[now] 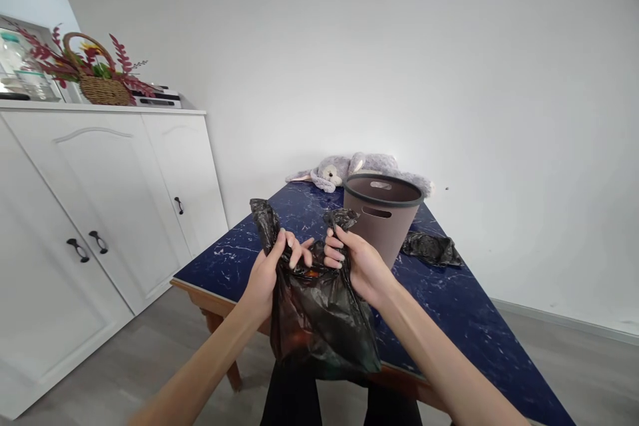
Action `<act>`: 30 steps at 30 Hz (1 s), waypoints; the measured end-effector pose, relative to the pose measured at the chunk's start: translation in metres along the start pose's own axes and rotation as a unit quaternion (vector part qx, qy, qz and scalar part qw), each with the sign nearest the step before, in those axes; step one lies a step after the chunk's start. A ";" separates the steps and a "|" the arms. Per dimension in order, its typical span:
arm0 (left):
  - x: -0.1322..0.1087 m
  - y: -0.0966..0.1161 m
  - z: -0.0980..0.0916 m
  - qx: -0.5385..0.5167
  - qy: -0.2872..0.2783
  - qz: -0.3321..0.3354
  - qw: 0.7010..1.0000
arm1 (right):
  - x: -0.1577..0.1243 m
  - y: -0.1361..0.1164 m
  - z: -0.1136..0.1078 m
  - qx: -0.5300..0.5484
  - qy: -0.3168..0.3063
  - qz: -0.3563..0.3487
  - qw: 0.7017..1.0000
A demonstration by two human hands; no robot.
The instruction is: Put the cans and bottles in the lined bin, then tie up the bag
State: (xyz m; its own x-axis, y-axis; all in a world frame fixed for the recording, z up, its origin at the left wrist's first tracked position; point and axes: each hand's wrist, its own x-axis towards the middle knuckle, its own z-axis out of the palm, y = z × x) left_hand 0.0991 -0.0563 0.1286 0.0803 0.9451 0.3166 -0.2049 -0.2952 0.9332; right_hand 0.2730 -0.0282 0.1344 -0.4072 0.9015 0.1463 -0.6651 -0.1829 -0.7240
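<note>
A filled black plastic garbage bag [324, 326] hangs from both hands in front of the table's near edge. My left hand [272, 269] is closed around one gathered handle of it, whose end sticks up above the thumb. The other gathered handle is gripped in my right hand [354, 263], fingers wrapped round it. Something reddish-orange shows dimly through the thin plastic and at the mouth; what it is I cannot make out. Just beyond my right hand stands a brown trash can [399, 226] with a dark rim and slot handles, upright on the table.
The blue marble-patterned table [449, 319] has wooden legs. A crumpled black plastic bag [432, 249] lies right of the trash can. Behind it, a grey plush rabbit [344, 170] lies against the wall. White cabinets [100, 200] stand left, topped by a flower basket [104, 88] and plastic bottles [30, 76].
</note>
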 end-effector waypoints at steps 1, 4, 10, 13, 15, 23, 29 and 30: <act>0.001 0.000 0.002 0.004 -0.018 0.012 1.000 | -0.001 0.001 0.001 -0.015 -0.006 -0.001 1.000; 0.000 -0.002 0.005 0.052 -0.033 0.020 0.998 | -0.002 0.003 0.004 -0.101 0.002 -0.003 0.995; -0.005 -0.009 0.011 0.158 0.088 0.025 0.983 | -0.006 0.013 0.008 -0.337 -0.016 -0.033 0.941; -0.004 -0.011 0.014 0.125 0.122 0.000 0.985 | -0.010 0.012 0.010 -0.361 -0.057 -0.021 0.930; -0.002 -0.011 0.016 0.085 0.151 -0.021 0.985 | -0.013 0.010 0.011 -0.299 -0.077 0.016 0.951; 0.002 -0.014 0.014 0.056 0.150 -0.003 0.987 | -0.016 0.010 0.007 -0.079 -0.088 0.027 0.993; 0.000 -0.023 0.010 0.111 0.073 0.034 0.991 | -0.003 0.023 0.002 -0.167 0.040 -0.005 0.985; -0.002 -0.023 0.009 0.153 0.060 0.042 0.986 | -0.001 0.026 0.001 -0.197 0.055 -0.003 0.979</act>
State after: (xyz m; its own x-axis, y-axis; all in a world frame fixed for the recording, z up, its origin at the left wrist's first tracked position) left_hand 0.1128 -0.0529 0.1081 -0.0444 0.9198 0.3898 0.0984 -0.3843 0.9180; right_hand 0.2554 -0.0341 0.1158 -0.3203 0.9428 0.0928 -0.3650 -0.0324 -0.9304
